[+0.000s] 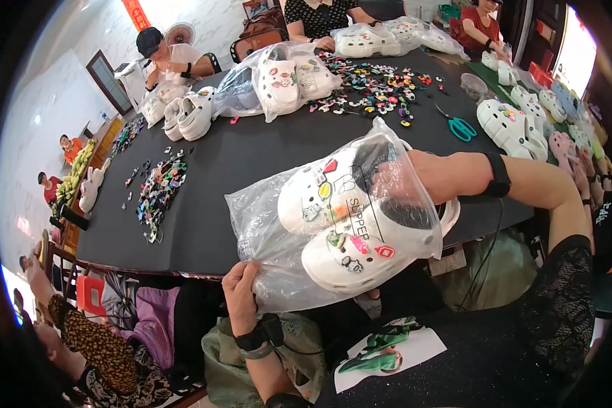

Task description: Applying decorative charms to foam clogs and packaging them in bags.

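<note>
Two white charm-studded clogs (350,224), seemingly side by side, inside clear bag (265,224).

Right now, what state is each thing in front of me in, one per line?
Clear plastic bag: open at right, held up over the table edge.
White clogs: paired, inside the bag, charms attached.
Left hand: gripping the bag's lower corner.
Right hand: inside the bag's mouth.
Scissors: lying on the black table.
Loose charms: scattered.
</note>
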Demonstrator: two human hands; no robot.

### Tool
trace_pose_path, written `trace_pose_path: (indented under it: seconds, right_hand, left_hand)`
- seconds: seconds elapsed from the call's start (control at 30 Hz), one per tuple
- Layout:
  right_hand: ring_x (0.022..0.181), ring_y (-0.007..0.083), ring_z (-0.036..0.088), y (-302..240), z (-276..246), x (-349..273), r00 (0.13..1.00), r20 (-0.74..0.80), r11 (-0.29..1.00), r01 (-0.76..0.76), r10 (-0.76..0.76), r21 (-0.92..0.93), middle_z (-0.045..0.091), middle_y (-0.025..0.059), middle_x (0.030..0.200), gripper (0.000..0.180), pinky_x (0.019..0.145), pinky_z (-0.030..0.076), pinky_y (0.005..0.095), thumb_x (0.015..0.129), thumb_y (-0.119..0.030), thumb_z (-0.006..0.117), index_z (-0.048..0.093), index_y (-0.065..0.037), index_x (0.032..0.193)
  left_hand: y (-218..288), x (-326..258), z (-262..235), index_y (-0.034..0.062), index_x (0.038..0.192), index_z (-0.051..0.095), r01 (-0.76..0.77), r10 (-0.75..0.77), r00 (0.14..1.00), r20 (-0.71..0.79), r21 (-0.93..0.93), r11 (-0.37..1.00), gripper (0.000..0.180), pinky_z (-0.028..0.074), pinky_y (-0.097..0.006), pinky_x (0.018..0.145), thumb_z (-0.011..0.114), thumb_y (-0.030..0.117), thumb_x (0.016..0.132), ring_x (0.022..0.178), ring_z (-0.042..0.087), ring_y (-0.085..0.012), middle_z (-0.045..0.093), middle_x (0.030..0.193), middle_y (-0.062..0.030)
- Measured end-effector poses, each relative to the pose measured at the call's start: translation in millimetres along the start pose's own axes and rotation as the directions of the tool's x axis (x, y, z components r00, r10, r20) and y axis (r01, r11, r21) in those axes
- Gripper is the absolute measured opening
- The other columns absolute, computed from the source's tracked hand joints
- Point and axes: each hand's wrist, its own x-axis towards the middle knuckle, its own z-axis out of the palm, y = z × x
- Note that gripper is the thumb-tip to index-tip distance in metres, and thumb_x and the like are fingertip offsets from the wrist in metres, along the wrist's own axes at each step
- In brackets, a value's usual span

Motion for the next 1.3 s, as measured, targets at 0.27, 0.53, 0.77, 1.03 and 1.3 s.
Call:
trace_pose_path:
  seconds: [0.27,0.53,0.77,1.03,1.3]
  right_hand:
    - [0.091,0.0141,0.055,-48,-16,8,0.976,0.115,0.863,0.218,-0.186,-0.456,0.054,-0.0007,0.095,0.022,0.07,0.047,0.0317,0.077,-0.018,0.054,0.055,-0.011,0.098]
    - [0.091,0.0135,0.055,-71,-33,14,0.971,0.175,0.877,0.223,-0.162,-0.425,0.053,0.0002,0.088,0.011,0.072,0.044,0.0274,0.078,-0.015,0.055,0.054,-0.008,0.087]
    - [0.083,0.0158,0.054,-63,-50,-1,0.996,0.04,0.847,0.09,-0.081,-0.524,0.051,0.0019,0.083,0.017,0.067,0.043,0.0281,0.073,-0.016,0.058,0.052,-0.01,0.088]
    - [0.086,0.0238,0.053,-30,-50,-25,0.975,-0.001,0.946,-0.215,0.221,-0.245,0.052,0.0063,0.087,0.02,0.069,0.047,0.0351,0.075,-0.011,0.06,0.056,-0.004,0.094]
    - [0.087,0.0274,0.054,-33,-39,-33,0.934,-0.096,0.923,-0.356,0.345,-0.144,0.053,0.0089,0.089,0.026,0.071,0.047,0.0375,0.072,-0.007,0.064,0.056,-0.003,0.096]
  left_hand:
    - [11,13,6,0.0011,0.135,0.032,0.085,-0.027,0.994,0.11,-0.574,0.814,0.063,0.051,-0.028,0.082,0.042,0.048,0.096,0.093,0.062,-0.0185,0.051,0.126,-0.0145]
    - [-15,39,4,0.0025,0.076,0.059,-0.19,0.179,0.96,-0.214,-0.031,0.981,0.025,0.029,-0.02,0.055,0.057,0.019,0.095,0.064,0.038,-0.0014,0.047,0.069,0.0086]
    - [-24,41,-15,0.0008,0.077,0.059,-0.283,0.345,0.863,-0.369,0.211,0.935,0.025,0.028,-0.021,0.053,0.058,0.018,0.094,0.061,0.036,-0.0022,0.045,0.066,0.0086]
    - [-17,23,-43,-0.0006,0.075,0.061,-0.179,0.267,0.903,-0.337,0.27,0.946,0.024,0.033,-0.02,0.058,0.061,0.016,0.093,0.064,0.042,-0.0033,0.05,0.069,0.0074]
    - [-41,-28,-8,0.0033,0.14,0.032,-0.188,0.134,0.979,-0.153,-0.429,0.883,0.049,0.041,-0.034,0.097,0.039,0.033,0.101,0.116,0.048,-0.0196,0.046,0.133,-0.0107]
